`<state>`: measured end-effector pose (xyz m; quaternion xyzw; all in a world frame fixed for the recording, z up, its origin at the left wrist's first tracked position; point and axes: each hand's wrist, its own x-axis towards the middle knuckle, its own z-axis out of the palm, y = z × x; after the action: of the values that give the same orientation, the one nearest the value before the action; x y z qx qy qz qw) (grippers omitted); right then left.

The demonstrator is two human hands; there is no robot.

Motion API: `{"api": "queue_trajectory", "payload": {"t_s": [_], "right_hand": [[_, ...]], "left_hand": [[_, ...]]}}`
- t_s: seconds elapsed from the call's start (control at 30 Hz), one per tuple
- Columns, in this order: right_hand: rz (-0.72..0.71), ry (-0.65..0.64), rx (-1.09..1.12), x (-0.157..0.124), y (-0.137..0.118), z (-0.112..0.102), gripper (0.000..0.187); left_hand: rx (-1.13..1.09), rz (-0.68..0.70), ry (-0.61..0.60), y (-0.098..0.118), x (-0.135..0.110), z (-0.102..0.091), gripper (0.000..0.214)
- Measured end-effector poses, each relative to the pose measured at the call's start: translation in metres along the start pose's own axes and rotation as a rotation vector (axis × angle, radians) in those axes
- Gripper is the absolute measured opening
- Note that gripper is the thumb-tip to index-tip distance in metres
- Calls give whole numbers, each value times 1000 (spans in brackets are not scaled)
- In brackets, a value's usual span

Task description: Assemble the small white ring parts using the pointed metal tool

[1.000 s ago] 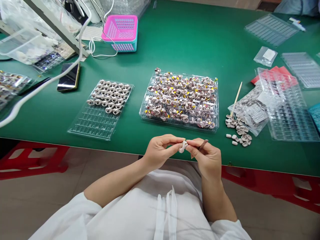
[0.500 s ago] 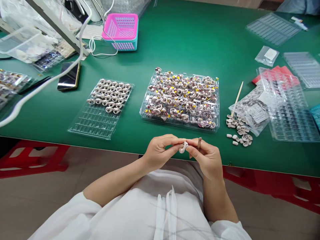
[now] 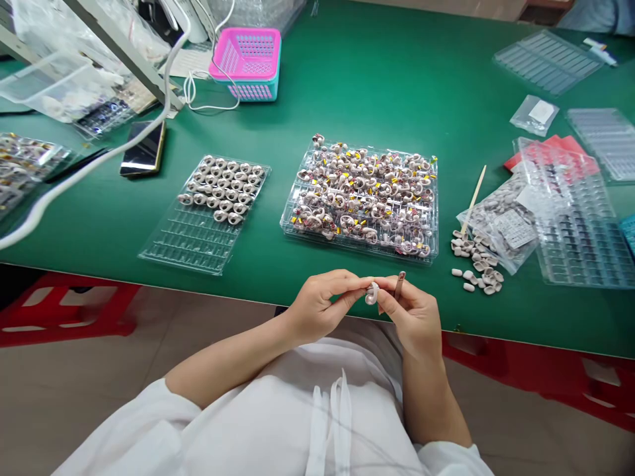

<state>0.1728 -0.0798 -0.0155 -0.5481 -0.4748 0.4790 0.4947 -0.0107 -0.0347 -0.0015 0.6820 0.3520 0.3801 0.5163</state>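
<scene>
Between both hands, just over the table's front edge, is a small pale beige curved plastic piece (image 3: 371, 294), shaped like an earphone shell. My left hand (image 3: 325, 305) pinches it from the left with thumb and forefinger. From the other side my right hand (image 3: 409, 311) grips it with thumb and fingertips, while a thin brown stick-like tool (image 3: 399, 284) pokes up between the fingers of that hand. Beyond the hands sits a clear tray (image 3: 360, 248) filled with similar pieces with wires and yellow tabs. To the left, a clear tray (image 3: 186, 248) carries rows of closed-looking beige pieces in its far part.
Loose beige shells (image 3: 480, 261), a wooden stick (image 3: 476, 195) and a plastic bag of parts (image 3: 510, 225) lie at right, near stacked clear trays (image 3: 580, 231). A phone (image 3: 143, 151), white cable (image 3: 104, 157) and pink basket (image 3: 247, 63) are at left. Red stools (image 3: 64, 307) stand below.
The beige piece has been turned between the fingers, and its curved, ring-like side now shows. Both hands stay close together; the whole view has shifted slightly.
</scene>
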Motion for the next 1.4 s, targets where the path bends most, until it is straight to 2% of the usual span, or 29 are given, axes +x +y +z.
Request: {"api": "queue_trajectory", "payload": {"t_s": [0.3,0.67,0.8,0.93,1.07,1.17,1.27,1.4], "right_hand": [[-59,5,-85,-5,2,0,17],[-252,55,-193,-7,-4,15,15],[-241,-4,-198,-6,-1,9,12],[-242,-65,-255,-5,-2,-1,9],[-306,-155,-392,-3,-11,-7,17],[-380,-265,-454,0,-22,-10,22],[-444,-354,-484,2,-29,-12,26],[-502,-374,-451,4,-27,-12,33]], "left_hand": [[17,-4,48,5,0,1,20],[-39,34,148,4,-2,2,16],[-135,-120,70,6,-1,-2,16],[-441,-403,-13,11,5,-6,20],[-653,-619,-165,11,14,-13,33],[-680,-698,-249,12,20,-19,39],[-617,-759,-314,17,26,-24,43],[-533,-801,-367,24,31,-29,48]]}}
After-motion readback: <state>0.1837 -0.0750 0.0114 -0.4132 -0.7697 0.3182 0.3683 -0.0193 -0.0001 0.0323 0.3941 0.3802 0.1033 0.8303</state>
